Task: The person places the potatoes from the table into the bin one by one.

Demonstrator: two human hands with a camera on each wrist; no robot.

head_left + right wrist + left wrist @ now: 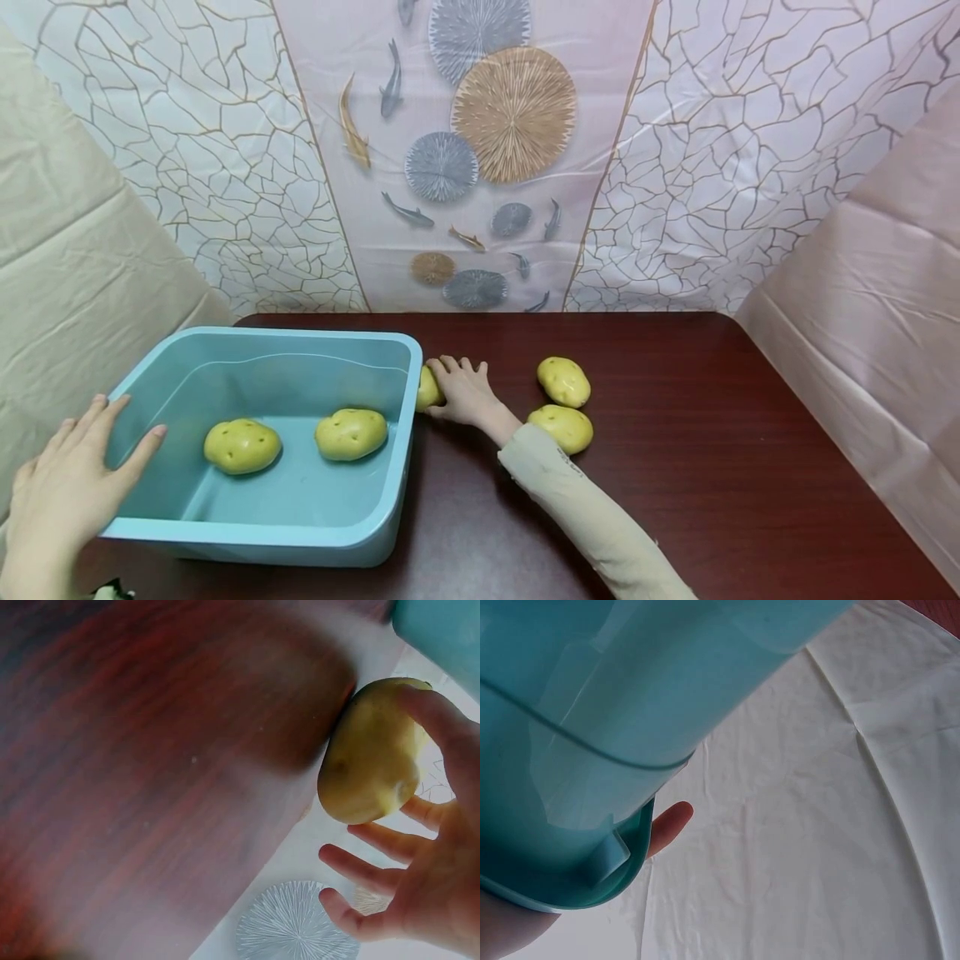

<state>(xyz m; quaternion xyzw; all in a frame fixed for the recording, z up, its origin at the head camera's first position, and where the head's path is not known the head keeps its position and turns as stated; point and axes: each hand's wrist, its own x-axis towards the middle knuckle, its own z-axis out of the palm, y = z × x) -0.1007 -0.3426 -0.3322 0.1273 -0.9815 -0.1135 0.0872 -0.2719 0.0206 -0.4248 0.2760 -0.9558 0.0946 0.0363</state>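
A yellow potato [371, 750] lies on the table against the bin's right side, partly hidden in the head view. My right hand [468, 392] pinches it between the thumb and index finger, while the other fingers are spread apart. My left hand [71, 483] rests at the left rim of the light blue plastic bin [262, 533], its fingers fairly straight and the thumb spread towards the inside. In the left wrist view, a fingertip [671, 825] shows past the rim. Inside the bin lie a left potato [242, 446] and a right potato [351, 434], apart from each other.
Right of my right forearm, a far potato [564, 382] and a near potato [562, 427] lie close together on the dark red-brown table [712, 467]. A patterned cloth [510, 233] hangs behind the table, with plain cloths along both sides.
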